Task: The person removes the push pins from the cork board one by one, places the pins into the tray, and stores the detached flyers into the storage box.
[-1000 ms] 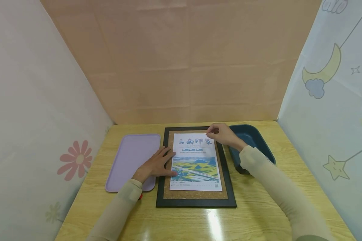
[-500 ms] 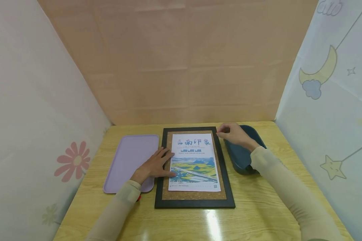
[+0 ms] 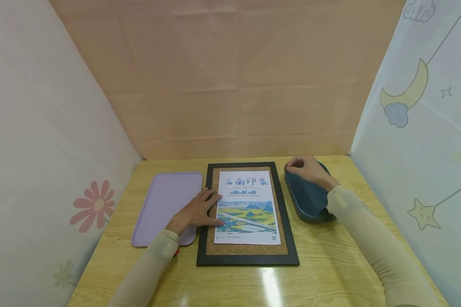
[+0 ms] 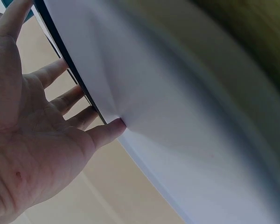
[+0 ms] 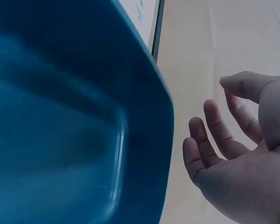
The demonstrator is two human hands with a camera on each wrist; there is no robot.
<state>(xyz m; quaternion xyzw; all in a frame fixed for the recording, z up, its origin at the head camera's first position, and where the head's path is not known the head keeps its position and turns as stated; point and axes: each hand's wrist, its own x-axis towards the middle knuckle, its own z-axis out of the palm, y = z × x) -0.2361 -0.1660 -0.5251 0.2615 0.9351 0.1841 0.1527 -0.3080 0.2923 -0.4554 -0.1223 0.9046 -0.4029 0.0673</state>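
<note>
A printed poster (image 3: pixel 247 209) with a yellow and blue landscape lies on a black-framed cork board (image 3: pixel 249 250). My left hand (image 3: pixel 199 209) rests at the left side with fingers spread, its fingertips at the poster's left edge; in the left wrist view the thumb (image 4: pixel 109 131) presses on the paper. My right hand (image 3: pixel 309 169) is over the far left rim of a dark blue basin (image 3: pixel 305 198), thumb and index finger pinched together. A tiny reddish spot shows at those fingertips; its kind cannot be told. The right wrist view shows the other fingers (image 5: pixel 214 126) loosely bent.
A lilac tray (image 3: pixel 169 200) lies left of the board, partly under the left hand. A small red thing (image 3: pixel 176 252) shows beside the left sleeve. Beige sheeting (image 3: pixel 230 85) stands behind the wooden table (image 3: pixel 230 285), with patterned walls on both sides.
My right hand has moved right, from the poster's top right corner across the frame to the basin's rim. The left hand keeps its place on the poster's left edge.
</note>
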